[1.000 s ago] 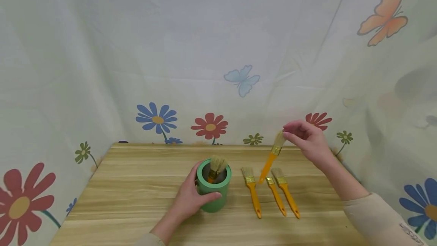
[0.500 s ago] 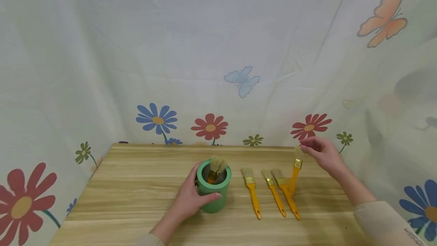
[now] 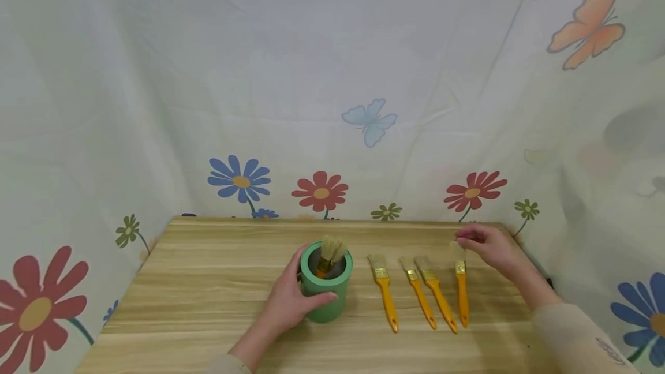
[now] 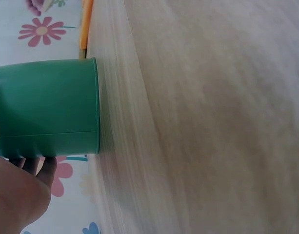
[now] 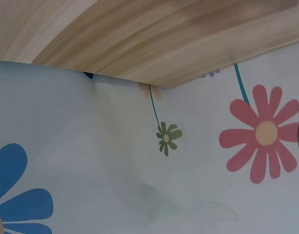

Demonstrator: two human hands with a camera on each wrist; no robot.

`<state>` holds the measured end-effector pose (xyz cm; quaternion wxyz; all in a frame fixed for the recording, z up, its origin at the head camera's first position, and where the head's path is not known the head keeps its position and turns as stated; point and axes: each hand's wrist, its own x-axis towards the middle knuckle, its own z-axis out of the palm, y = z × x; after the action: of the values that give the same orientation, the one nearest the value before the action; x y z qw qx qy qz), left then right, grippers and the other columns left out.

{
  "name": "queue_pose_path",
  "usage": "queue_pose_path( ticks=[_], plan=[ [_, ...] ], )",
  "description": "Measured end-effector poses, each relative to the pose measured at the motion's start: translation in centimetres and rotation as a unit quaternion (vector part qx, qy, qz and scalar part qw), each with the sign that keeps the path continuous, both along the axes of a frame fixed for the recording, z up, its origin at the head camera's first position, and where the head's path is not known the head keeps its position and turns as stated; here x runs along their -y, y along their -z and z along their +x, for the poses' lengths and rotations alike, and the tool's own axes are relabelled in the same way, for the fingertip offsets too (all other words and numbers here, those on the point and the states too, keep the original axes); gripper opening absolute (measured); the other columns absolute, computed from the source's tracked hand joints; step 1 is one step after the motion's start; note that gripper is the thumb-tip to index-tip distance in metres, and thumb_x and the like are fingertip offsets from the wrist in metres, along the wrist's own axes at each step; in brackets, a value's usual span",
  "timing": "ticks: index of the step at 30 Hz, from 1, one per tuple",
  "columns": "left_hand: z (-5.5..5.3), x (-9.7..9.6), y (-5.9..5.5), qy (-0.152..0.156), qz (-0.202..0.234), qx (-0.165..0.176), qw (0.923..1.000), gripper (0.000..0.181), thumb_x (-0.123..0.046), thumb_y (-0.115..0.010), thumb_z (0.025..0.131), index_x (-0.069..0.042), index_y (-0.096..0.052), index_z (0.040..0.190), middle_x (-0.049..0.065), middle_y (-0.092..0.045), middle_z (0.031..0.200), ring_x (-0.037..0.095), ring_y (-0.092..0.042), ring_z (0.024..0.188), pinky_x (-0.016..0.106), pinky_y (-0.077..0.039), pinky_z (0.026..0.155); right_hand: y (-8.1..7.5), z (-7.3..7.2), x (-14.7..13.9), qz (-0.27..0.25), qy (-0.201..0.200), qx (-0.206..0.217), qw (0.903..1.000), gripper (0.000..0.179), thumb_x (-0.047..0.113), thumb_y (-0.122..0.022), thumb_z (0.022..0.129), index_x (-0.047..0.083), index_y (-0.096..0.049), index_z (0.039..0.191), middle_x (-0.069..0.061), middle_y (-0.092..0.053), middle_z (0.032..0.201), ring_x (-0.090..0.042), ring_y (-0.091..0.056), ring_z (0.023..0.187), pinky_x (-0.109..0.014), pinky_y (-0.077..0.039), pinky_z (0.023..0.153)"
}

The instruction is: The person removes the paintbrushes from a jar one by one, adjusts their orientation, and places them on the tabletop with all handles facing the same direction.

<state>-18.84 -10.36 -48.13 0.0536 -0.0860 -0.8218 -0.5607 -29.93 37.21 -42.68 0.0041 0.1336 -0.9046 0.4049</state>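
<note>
My left hand [image 3: 287,299] grips a green can [image 3: 326,303] round its side; the left wrist view shows fingers and thumb about the can's wall. Bristles of at least one paintbrush [image 3: 331,250] stick up out of the can's mouth. At the right, my right hand [image 3: 488,248] pinches the bristle tips of another paintbrush [image 3: 462,299], whose orange handle points toward me, low at the table. To its left lie three more orange-handled brushes: a wide brush [image 3: 384,293], a narrow brush [image 3: 418,293] and another wide brush [image 3: 437,294]. The right wrist view barely catches the hand.
All this is on a wood-grain table [image 3: 218,281]. Behind and beside it hangs a pale curtain [image 3: 291,74] printed with flowers and butterflies, close to the table's back edge.
My right hand has moved right and down with the pinched brush, from above the lying brushes to their right side. The left hand and the can stay in place.
</note>
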Motion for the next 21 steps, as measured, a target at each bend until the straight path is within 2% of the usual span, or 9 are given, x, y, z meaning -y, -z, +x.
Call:
queue_pose_path(
  ticks=[7,10,14,21],
  plan=[
    [-0.2,-0.1,0.2,0.0,-0.001,0.0,1.0,0.107,-0.04,-0.101,0.074,-0.039,-0.038,0.161,-0.009,-0.057,0.149,0.022,-0.057,0.136,0.058,-0.044,0.115,2.6,-1.3,0.5,-0.005,-0.014,0.0,0.9999,0.02,0.006,-0.07,0.104,-0.007,-0.072,0.119,-0.021,-0.074,0.112,-0.02,-0.065,0.09,-0.033,-0.059,0.078],
    [-0.1,-0.1,0.2,0.002,-0.003,0.0,1.0,0.107,-0.042,-0.1,0.074,-0.039,-0.038,0.16,-0.009,-0.057,0.15,0.022,-0.056,0.137,0.058,-0.043,0.116,3.6,-1.7,0.7,0.008,-0.019,-0.018,0.9996,0.019,0.003,-0.071,0.102,-0.009,-0.072,0.117,-0.018,-0.076,0.106,-0.019,-0.066,0.087,-0.032,-0.06,0.076],
    [-0.2,0.0,0.3,0.005,-0.003,-0.002,1.0,0.108,-0.046,-0.1,0.074,-0.039,-0.037,0.161,-0.01,-0.056,0.15,0.021,-0.056,0.137,0.057,-0.044,0.116,4.5,-2.2,1.1,0.019,-0.022,-0.026,0.9992,0.018,0.0,-0.071,0.101,-0.011,-0.072,0.115,-0.017,-0.076,0.101,-0.019,-0.066,0.085,-0.024,-0.056,0.072],
    [-0.3,0.0,0.4,0.007,-0.001,-0.009,0.9999,0.109,-0.045,-0.1,0.073,-0.041,-0.036,0.161,-0.012,-0.056,0.149,0.019,-0.056,0.137,0.056,-0.044,0.116,5.8,-2.9,2.0,0.065,-0.002,-0.014,0.9978,0.017,0.006,-0.071,0.103,-0.006,-0.073,0.114,-0.014,-0.075,0.101,-0.022,-0.066,0.087,-0.031,-0.057,0.074]
  ],
)
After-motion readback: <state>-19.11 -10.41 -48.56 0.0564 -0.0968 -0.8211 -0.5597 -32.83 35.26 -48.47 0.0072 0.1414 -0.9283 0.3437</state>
